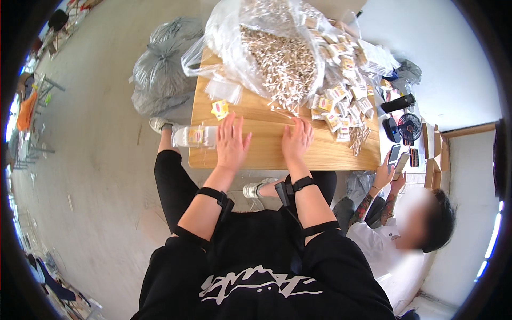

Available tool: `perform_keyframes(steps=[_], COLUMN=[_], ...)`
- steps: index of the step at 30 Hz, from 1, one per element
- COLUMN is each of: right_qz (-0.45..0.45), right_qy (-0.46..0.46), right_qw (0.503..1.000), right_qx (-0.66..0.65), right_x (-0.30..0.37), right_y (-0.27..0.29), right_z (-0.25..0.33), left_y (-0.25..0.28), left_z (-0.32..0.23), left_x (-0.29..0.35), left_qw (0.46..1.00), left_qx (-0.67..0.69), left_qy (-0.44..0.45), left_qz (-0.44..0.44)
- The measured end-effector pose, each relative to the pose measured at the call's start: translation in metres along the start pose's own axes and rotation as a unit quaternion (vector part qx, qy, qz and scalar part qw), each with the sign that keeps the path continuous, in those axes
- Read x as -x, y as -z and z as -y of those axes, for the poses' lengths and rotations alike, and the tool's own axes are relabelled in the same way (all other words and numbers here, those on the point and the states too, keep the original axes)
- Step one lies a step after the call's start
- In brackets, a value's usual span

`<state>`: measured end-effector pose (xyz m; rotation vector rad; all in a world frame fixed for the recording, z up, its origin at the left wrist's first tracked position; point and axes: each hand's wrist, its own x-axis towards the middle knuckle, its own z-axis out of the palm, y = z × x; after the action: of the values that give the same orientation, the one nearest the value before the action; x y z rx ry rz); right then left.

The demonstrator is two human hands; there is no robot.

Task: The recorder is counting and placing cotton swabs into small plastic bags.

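My left hand [232, 143] lies flat on the wooden table [261, 154], fingers stretched out and apart. Just left of it is a clear plastic pack of cotton swabs [195, 136] with a yellow label, reaching over the table's left edge. My right hand [297, 140] rests palm down with loosely bent fingers and seems to hold nothing. Beyond it, a heap of loose cotton swabs [282, 66] spills from a big clear plastic bag [221, 32]. Small yellow label cards [220, 109] lie past my left fingertips, near some empty clear bags [224, 89].
Many filled swab packs [341, 101] pile up at the right, with loose swabs [360, 137] below them. A co-worker [394, 234] sits at right holding phones [400, 162]. A small fan [409, 127] and black cylinder [397, 103] stand nearby. Grey bags [162, 69] sit on the floor left.
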<state>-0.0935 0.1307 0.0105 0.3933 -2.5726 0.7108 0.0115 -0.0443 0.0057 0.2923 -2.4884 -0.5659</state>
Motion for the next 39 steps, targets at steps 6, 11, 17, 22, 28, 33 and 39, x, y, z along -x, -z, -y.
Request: perform_keyframes(steps=[6, 11, 17, 22, 28, 33, 39], right_qz=[0.040, 0.078, 0.123, 0.073, 0.076, 0.084, 0.115], right_qy=[-0.019, 0.074, 0.059, 0.059, 0.084, 0.087, 0.057], right_qw=[0.998, 0.987, 0.972, 0.980, 0.981, 0.976, 0.976], right_qx=[0.036, -0.120, -0.192, -0.177, -0.155, -0.180, -0.178], right_x=[-0.011, 0.007, 0.015, 0.004, 0.016, 0.016, 0.010], right_y=[0.009, 0.004, 0.006, 0.005, 0.017, 0.019, 0.016], right_z=[-0.042, -0.022, -0.003, -0.017, -0.016, -0.016, -0.016], left_y=[-0.015, -0.012, -0.006, -0.006, -0.009, -0.004, -0.005], left_z=[-0.022, -0.027, -0.031, -0.030, -0.017, -0.019, -0.023], left_x=[0.013, 0.006, 0.004, 0.004, 0.010, 0.004, 0.001], left_qw=[0.993, 0.991, 0.990, 0.990, 0.998, 0.997, 0.989], left_qx=[-0.015, -0.030, -0.020, -0.015, 0.002, 0.010, 0.068], left_qy=[-0.045, -0.042, -0.035, -0.027, 0.043, 0.052, -0.009], left_qz=[0.107, 0.126, 0.133, 0.138, 0.043, 0.049, 0.132])
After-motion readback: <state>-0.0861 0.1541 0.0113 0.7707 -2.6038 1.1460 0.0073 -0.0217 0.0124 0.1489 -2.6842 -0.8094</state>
